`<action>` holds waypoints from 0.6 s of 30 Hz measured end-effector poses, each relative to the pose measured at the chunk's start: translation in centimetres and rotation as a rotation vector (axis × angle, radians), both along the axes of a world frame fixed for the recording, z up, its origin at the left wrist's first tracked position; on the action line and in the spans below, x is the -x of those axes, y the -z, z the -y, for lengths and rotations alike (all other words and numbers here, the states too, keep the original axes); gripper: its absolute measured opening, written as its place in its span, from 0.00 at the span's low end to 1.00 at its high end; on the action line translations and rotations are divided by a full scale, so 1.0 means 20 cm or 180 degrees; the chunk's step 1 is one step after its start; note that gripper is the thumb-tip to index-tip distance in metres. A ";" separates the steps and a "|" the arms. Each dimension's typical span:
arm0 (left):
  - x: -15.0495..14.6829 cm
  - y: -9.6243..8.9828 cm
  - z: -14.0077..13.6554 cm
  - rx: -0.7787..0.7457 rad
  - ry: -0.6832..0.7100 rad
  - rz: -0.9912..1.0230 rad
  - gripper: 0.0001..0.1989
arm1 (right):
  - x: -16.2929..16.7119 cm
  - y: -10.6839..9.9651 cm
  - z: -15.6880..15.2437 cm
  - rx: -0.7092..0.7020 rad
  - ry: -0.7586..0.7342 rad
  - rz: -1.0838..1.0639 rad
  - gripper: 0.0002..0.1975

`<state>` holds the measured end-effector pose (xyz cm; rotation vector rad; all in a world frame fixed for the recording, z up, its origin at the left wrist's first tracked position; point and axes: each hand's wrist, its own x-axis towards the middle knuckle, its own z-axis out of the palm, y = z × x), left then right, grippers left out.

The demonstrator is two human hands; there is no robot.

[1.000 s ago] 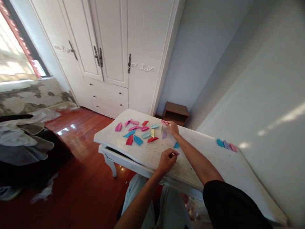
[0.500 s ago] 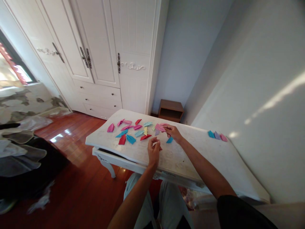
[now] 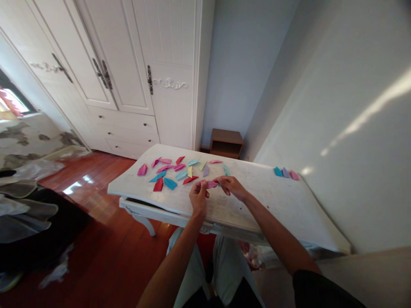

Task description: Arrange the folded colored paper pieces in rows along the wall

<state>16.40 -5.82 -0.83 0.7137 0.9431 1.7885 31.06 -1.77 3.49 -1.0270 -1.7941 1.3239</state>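
Observation:
A pink folded paper piece (image 3: pixel 211 185) is stretched between my two hands above the near half of the white table. My left hand (image 3: pixel 198 197) pinches its left end, and my right hand (image 3: pixel 232 187) has the right end between the fingertips. A bit of blue shows under the right fingers, mostly hidden. Just beyond the hands lie a red folded piece (image 3: pixel 190 180), a lavender one (image 3: pixel 206 170), a pale blue one (image 3: pixel 226 170) and a flat pink one (image 3: pixel 215 161). Farther left are several more, among them a blue piece (image 3: pixel 170 184) and a dark red piece (image 3: pixel 158 185).
On the white table (image 3: pixel 257 222), blue, lavender and pink folded pieces (image 3: pixel 285 173) sit in a row at the far right by the wall. A brown open cabinet (image 3: pixel 226 143) stands behind the table. A white wardrobe (image 3: pixel 173 111) rises at the back left.
My right hand has brought the pink paper piece down and nearer to me. My left hand has closed on its other end. The view has shifted slightly.

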 end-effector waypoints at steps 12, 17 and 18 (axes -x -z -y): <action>0.01 -0.03 0.03 0.0059 0.0132 0.0231 0.19 | 0.22 0.10 0.16 0.0745 0.0766 -0.1128 0.18; 0.01 -0.04 0.05 0.0089 0.0114 -0.0055 0.19 | 0.23 0.11 0.16 0.0582 0.1122 -0.1254 0.17; 0.01 -0.04 0.05 0.0077 0.0147 -0.0129 0.18 | 0.22 0.11 0.16 0.0534 0.1183 -0.1267 0.17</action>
